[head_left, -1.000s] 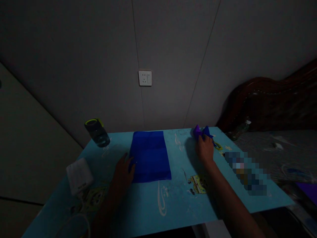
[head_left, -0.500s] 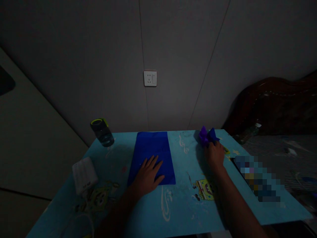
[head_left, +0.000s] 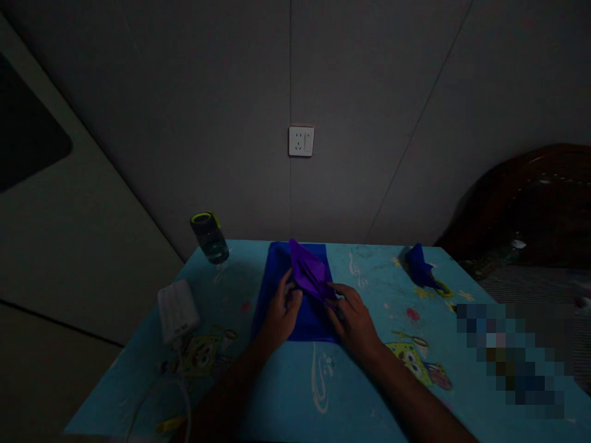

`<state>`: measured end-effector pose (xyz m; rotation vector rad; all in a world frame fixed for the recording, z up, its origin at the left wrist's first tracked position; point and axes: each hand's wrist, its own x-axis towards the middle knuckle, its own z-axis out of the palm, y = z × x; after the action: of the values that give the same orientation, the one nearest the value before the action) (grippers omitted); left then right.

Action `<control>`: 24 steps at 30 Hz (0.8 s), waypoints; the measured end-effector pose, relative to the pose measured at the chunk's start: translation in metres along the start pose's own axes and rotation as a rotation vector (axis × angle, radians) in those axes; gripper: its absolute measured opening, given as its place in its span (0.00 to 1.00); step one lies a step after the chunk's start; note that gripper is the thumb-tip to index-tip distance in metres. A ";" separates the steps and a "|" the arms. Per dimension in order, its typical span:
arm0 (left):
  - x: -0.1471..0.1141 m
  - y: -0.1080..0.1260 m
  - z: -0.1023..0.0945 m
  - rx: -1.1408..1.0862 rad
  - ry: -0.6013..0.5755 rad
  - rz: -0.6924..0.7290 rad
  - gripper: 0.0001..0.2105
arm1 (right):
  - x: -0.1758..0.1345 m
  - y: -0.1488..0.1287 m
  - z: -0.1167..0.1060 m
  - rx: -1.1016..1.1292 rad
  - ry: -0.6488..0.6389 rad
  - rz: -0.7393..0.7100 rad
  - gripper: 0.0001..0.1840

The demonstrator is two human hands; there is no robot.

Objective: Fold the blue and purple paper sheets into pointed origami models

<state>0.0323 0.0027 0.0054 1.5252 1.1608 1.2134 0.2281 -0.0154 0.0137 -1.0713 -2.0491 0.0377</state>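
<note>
A folded purple paper piece (head_left: pixel 310 269), with a pointed top and creased layers, is tilted over a flat blue sheet (head_left: pixel 295 329) on the table. My right hand (head_left: pixel 353 317) pinches its lower right corner between thumb and fingers. On the other side, my left hand (head_left: pixel 281 311) has its fingers bent at the paper's left edge, the index fingertip against it. The purple paper and my hands cover part of the blue sheet. Farther right lies a folded blue paper piece (head_left: pixel 421 267) beside a yellow-green loop (head_left: pixel 444 289), partly covered.
A dark bottle with a lime rim (head_left: pixel 210 237) stands at the back left. Nearer is a white power bank (head_left: pixel 178 311) with a white cable (head_left: pixel 184 381). A pixelated item (head_left: pixel 508 357) lies at the right. A wall socket (head_left: pixel 301 141) is behind the cartoon-print table (head_left: pixel 286 394).
My right hand has brought the purple folded paper from the back right to above the blue sheet. My left hand has lifted off the sheet to the purple paper. The view has shifted slightly.
</note>
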 end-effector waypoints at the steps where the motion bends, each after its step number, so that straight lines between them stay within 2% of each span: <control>1: 0.001 0.000 0.000 -0.060 0.025 -0.016 0.27 | -0.001 -0.008 0.003 0.026 -0.020 -0.030 0.08; 5: 0.002 0.001 0.001 -0.097 0.074 -0.073 0.27 | -0.004 -0.021 0.008 0.098 -0.138 -0.071 0.11; 8: 0.002 -0.001 0.001 -0.051 0.061 -0.082 0.25 | -0.005 -0.022 0.008 0.162 -0.180 0.029 0.12; 14: -0.005 -0.002 0.006 -0.086 -0.087 -0.061 0.26 | -0.002 -0.015 0.013 0.247 -0.018 0.328 0.13; 17: -0.008 -0.003 0.007 -0.037 -0.110 -0.010 0.28 | -0.002 -0.008 0.017 0.329 -0.008 0.402 0.13; 21: -0.008 -0.009 0.008 0.090 -0.068 0.096 0.25 | -0.004 -0.007 0.018 0.366 -0.008 0.375 0.15; 24: -0.006 -0.013 0.008 0.129 -0.008 0.100 0.21 | -0.005 -0.010 0.017 0.314 -0.020 0.317 0.19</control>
<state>0.0372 -0.0014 -0.0096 1.7009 1.1896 1.2169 0.2111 -0.0203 0.0024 -1.1828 -1.7965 0.5155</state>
